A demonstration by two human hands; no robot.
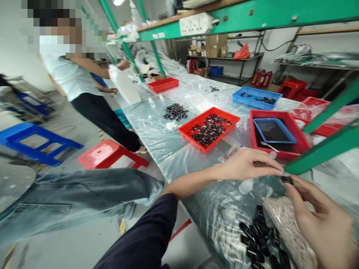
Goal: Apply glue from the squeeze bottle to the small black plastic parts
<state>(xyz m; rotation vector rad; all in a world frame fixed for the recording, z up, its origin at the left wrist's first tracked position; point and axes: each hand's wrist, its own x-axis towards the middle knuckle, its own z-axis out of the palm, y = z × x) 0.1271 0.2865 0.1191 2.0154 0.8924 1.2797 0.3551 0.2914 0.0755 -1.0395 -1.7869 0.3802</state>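
My right hand (319,220) pinches a small black part (286,179) between thumb and fingers. My left hand (249,164) reaches across to it, its fingertips closed at the part's upper end on something pale and too small to make out. Below my hands lies a pile of glossy black parts (259,239) on the plastic-covered table. Beside the pile, partly behind my right hand, is a clear bag of small beige pieces (288,228). A small translucent bottle (246,186) rests just under my left hand, and another bottle (228,214) stands nearer the table edge.
A red tray of small dark parts (209,129) sits beyond my left forearm, near a loose dark heap (175,112). Farther right are a blue tray (257,98) and a red bin (301,144). A green post (322,149) slants close by. Another person (92,74) stands across the left side.
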